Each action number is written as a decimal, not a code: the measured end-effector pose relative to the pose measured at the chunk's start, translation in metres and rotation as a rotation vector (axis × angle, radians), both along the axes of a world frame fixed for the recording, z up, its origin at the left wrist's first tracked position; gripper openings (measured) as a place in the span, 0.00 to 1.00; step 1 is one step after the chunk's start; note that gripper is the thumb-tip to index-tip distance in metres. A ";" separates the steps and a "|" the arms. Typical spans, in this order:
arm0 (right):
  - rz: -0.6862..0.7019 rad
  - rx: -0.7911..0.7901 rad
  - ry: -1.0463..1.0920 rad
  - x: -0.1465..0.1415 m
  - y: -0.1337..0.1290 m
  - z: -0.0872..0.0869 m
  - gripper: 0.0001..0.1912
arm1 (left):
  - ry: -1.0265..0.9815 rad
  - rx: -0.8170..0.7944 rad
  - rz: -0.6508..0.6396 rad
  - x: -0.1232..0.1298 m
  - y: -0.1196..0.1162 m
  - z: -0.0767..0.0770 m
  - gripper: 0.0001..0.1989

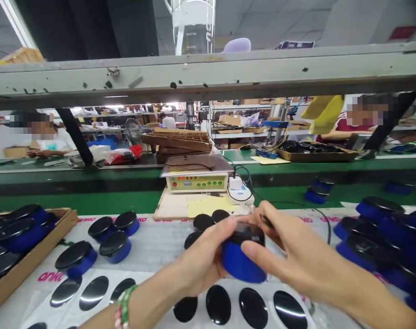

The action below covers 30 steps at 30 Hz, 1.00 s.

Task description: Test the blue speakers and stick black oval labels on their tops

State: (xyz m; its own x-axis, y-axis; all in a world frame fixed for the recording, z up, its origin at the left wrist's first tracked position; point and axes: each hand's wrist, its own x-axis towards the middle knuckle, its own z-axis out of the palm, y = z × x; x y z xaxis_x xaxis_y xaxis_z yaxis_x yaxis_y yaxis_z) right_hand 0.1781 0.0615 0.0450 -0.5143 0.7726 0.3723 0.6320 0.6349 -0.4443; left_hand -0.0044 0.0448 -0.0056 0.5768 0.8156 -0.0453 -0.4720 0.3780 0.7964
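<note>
A round blue unit with a glossy black top (244,261) is held in the middle, tilted, above the covered table. My left hand (206,251) closes around its left side, thumb on the top edge. On the other side, my right hand (288,244) grips the same unit, its thumb against the front rim and its fingers bent behind; a small dark shape shows by those fingers, too unclear to name. Beneath my hands lies a white sheet with glossy black oval stickers (218,305). Several black-topped blue units (115,246) stand left of my hands.
A cardboard tray of units (62,227) sits at far left, and more blue units (375,242) are grouped at right. Behind my hands are a control box (197,183) and a white power strip (241,195). A shelf beam (208,75) crosses above. Two people sit across.
</note>
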 end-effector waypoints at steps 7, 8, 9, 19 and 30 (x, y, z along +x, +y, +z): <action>0.084 0.486 -0.096 -0.009 -0.039 -0.019 0.07 | 0.012 -0.246 0.193 -0.021 -0.022 -0.006 0.37; 0.093 0.520 -0.087 -0.010 -0.039 -0.024 0.08 | 0.027 -0.264 0.232 -0.023 -0.023 -0.006 0.38; 0.107 0.540 -0.065 -0.012 -0.039 -0.029 0.08 | 0.046 -0.271 0.257 -0.025 -0.023 -0.006 0.39; -0.015 0.710 -0.211 -0.018 -0.047 -0.026 0.09 | 0.465 0.332 0.313 -0.028 -0.031 0.001 0.31; 0.150 0.053 0.204 -0.019 -0.034 -0.069 0.08 | 1.231 1.330 0.623 -0.033 -0.035 0.005 0.37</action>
State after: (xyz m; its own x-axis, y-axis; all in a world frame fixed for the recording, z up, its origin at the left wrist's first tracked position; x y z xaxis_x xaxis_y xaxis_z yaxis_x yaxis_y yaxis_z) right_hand 0.1595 0.0272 -0.0236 -0.5319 0.6701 0.5177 0.4300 0.7404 -0.5165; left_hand -0.0379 0.0102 -0.0004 0.3731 0.7118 0.5950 0.6875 -0.6428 0.3379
